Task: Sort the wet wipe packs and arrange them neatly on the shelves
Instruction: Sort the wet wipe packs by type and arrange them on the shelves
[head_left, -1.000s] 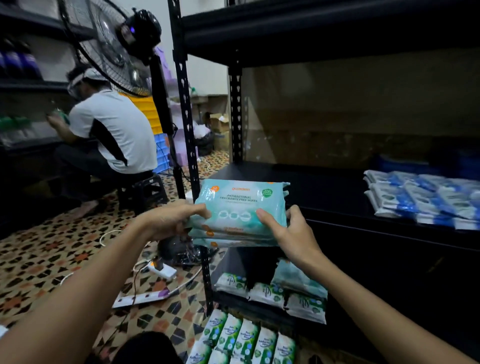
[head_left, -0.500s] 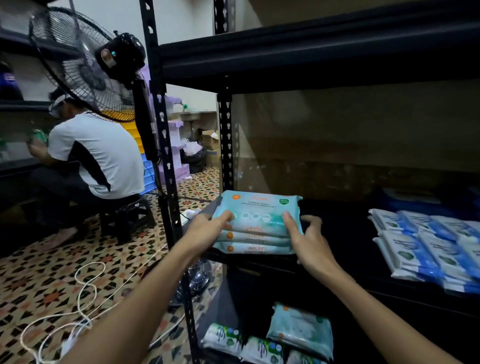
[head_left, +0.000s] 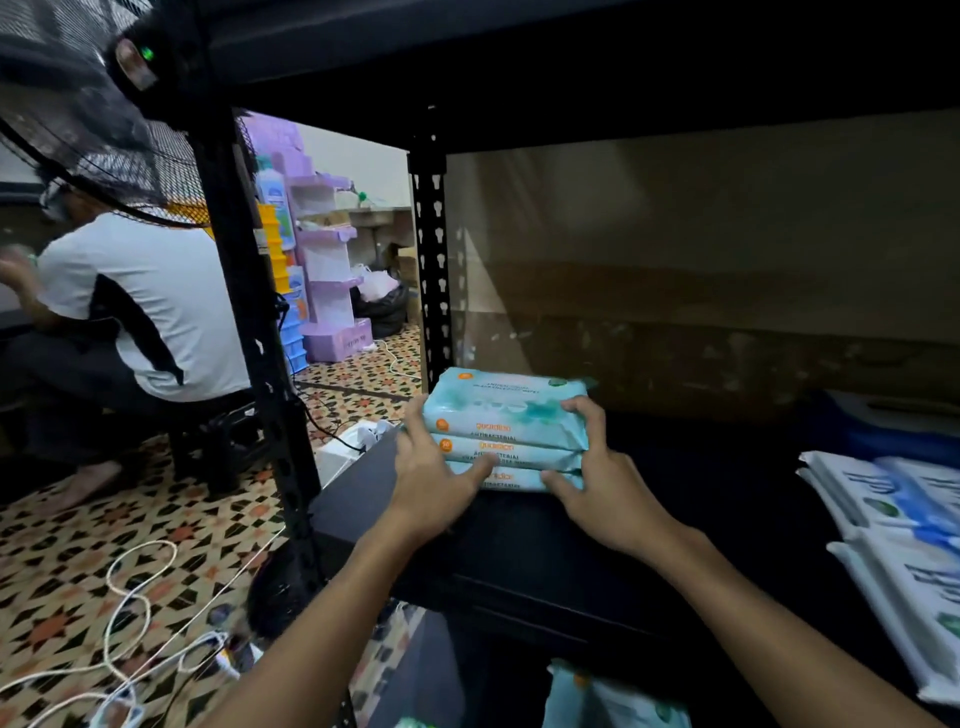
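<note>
Head camera, looking forward and down into a black metal shelving unit (head_left: 519, 545). At the centre of the frame sits a stack of three teal wet wipe packs (head_left: 506, 428) with orange print, resting on the dark shelf board at its left end, near the rear upright post (head_left: 434, 260). The person's left hand (head_left: 431, 478) grips the stack's left side, fingers curled round the edge and thumb across the front. The right hand (head_left: 602, 478) holds the right side, fingers hooked over the top pack and thumb against the bottom one. Holding both sides likely keeps the soft packs squared as a single pile while they settle. At three to four o'clock, white and blue wipe packs (head_left: 893, 525) lie in rows on the same shelf, well apart from the teal stack, which suggests sorting by kind. At six o'clock, another teal pack (head_left: 613, 696) shows on the shelf below. At nine o'clock, a seated person in a white shirt (head_left: 140, 306) faces away, partly behind a standing fan (head_left: 93, 119); white cables (head_left: 124, 623) trail over the patterned floor.
</note>
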